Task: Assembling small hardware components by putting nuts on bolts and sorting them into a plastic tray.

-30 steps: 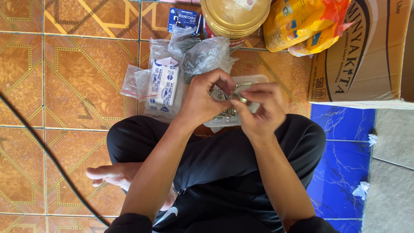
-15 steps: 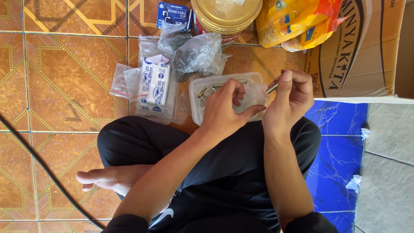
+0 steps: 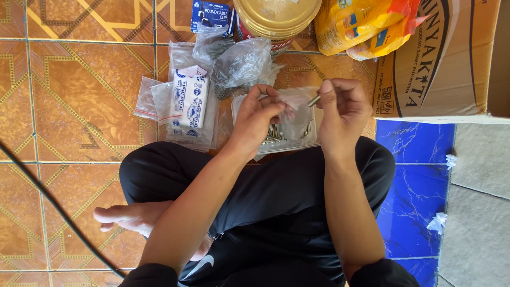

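Nearest: person sits cross-legged in black trousers (image 3: pixel 276 202) on the tiled floor (image 3: pixel 69 95), one bare foot (image 3: pixel 133 218) tucked under the leg, black cable (image 3: pixel 48 196) running across the tiles to the left.

Just past the knees, both hands are raised over a clear plastic tray (image 3: pixel 313 139) w/ small metal bits in it, prob. screws or nails, too small to be sure. Left hand (image 3: pixel 257 119) has fingers curled narrow, pinching a thin clear plastic bag (image 3: pixel 295 114) at its edge, bag hanging over the tray. Right hand (image 3: pixel 342 114) is closed tight on a small grey metal piece (image 3: pixel 314 101), tip poking out toward the bag. Hands are near each other, not touching.

Step in hand, as I read it: piece picked from the tray, abt to go into the bag. Next move calls for the bag mouth held open by the left hand & the right bringing the piece over, lined up w/ the opening, then a release.

Further out: small packets in plastic sleeves (image 3: pixel 188 103), crumpled bags (image 3: pixel 239 61), a blue box (image 3: pixel 211 13), a gold-lidded tin (image 3: pixel 276 16), a yellow pouch (image 3: pixel 361 24), cardboard carton (image 3: pixel 435 58) to the right.
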